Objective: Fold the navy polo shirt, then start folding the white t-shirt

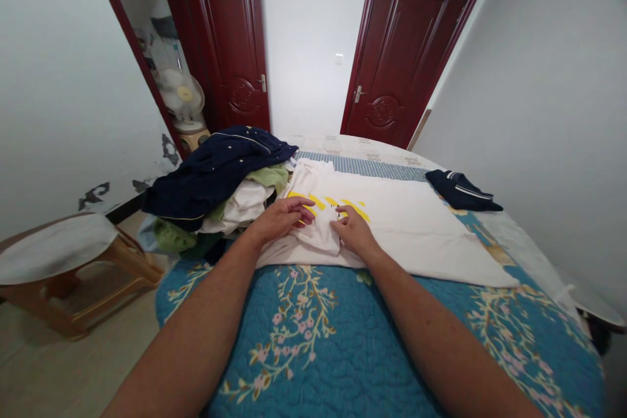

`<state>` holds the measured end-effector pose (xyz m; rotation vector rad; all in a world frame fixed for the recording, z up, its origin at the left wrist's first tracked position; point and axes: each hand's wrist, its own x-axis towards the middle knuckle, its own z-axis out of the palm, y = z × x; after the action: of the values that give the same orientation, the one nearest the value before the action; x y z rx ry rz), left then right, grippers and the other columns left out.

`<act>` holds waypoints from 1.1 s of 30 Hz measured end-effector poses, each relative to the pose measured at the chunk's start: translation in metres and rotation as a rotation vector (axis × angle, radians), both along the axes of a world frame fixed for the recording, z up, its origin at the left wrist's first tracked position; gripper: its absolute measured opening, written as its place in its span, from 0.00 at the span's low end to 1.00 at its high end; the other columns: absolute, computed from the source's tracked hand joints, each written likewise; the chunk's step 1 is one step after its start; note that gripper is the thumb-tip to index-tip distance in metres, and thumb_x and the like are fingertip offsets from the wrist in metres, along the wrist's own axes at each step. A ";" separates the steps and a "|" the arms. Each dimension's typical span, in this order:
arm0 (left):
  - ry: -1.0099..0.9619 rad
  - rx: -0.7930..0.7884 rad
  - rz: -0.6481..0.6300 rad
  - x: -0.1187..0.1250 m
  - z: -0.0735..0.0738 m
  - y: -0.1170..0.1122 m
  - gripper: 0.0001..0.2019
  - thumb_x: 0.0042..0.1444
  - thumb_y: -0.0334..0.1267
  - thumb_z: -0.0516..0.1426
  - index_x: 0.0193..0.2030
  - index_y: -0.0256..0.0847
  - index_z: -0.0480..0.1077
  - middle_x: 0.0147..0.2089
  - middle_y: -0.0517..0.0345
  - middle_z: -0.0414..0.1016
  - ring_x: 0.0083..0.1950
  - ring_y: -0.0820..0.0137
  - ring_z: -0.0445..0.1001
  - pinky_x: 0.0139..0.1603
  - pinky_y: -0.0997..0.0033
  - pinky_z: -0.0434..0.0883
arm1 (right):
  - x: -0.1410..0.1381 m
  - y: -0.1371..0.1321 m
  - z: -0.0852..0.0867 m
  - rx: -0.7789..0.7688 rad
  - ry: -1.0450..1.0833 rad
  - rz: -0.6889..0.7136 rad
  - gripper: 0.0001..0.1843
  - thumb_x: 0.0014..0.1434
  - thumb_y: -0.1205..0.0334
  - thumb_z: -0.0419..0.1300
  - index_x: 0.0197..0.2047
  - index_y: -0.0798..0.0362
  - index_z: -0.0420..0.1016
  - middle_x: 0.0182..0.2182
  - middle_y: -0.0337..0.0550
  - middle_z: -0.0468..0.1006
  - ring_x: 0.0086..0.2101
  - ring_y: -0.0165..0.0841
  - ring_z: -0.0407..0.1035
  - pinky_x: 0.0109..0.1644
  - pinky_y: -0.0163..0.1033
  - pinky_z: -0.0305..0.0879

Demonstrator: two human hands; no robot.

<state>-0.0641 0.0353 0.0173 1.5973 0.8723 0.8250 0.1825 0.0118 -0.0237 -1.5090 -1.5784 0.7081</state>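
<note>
A white shirt with yellow stripes (411,222) lies spread flat on the bed's blue floral quilt (318,353). My left hand (279,217) rests on its left part, fingers stretched out over the cloth. My right hand (353,230) lies beside it, fingers curled onto a folded-over sleeve (321,238) between the two hands. Both forearms reach in from the near edge.
A heap of clothes, topped by a navy garment (215,170), sits left of the shirt. A folded navy piece (463,191) lies at the far right. A wooden stool (63,261) stands left of the bed, a fan (183,96) and two dark red doors (396,46) behind.
</note>
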 end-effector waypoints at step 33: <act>0.627 0.164 -0.175 -0.044 0.012 -0.001 0.09 0.49 0.44 0.64 0.35 0.44 0.76 0.33 0.62 0.75 0.35 0.68 0.68 0.35 0.72 0.62 | -0.002 -0.002 -0.002 0.220 -0.077 0.040 0.31 0.60 0.54 0.59 0.66 0.52 0.73 0.40 0.44 0.79 0.37 0.39 0.70 0.48 0.46 0.69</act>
<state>-0.1084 0.0344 0.0289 2.0917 1.0948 0.2667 0.1804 0.0093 -0.0261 -1.3600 -1.6891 0.4856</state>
